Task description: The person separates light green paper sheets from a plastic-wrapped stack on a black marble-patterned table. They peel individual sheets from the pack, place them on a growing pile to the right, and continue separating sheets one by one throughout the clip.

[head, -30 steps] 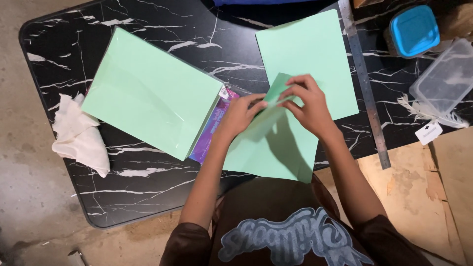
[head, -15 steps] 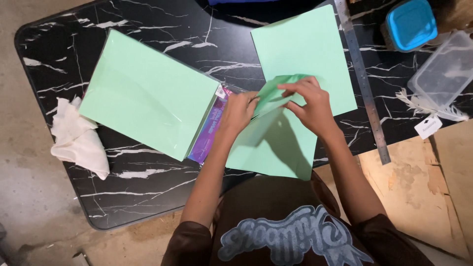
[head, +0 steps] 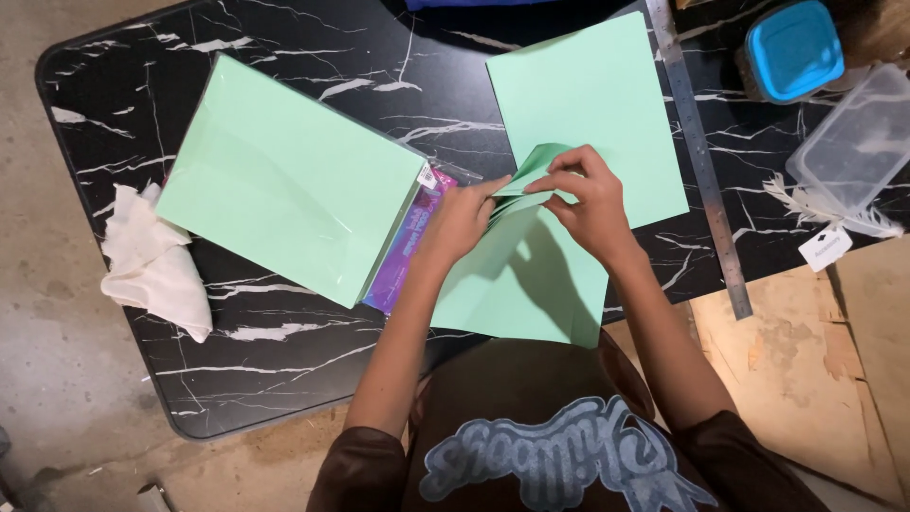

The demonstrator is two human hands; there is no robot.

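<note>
Black marbled worktop (head: 284,370), green paper being folded at its middle.
Left hand (head: 460,223) and right hand (head: 588,204) both pinched shut on small folded green piece (head: 531,175), raised just above loose green sheet (head: 569,190); wrapped green paper pack (head: 284,180) to left, steel ruler (head: 701,161) to right, white cloth (head: 152,261) at far left edge.
</note>
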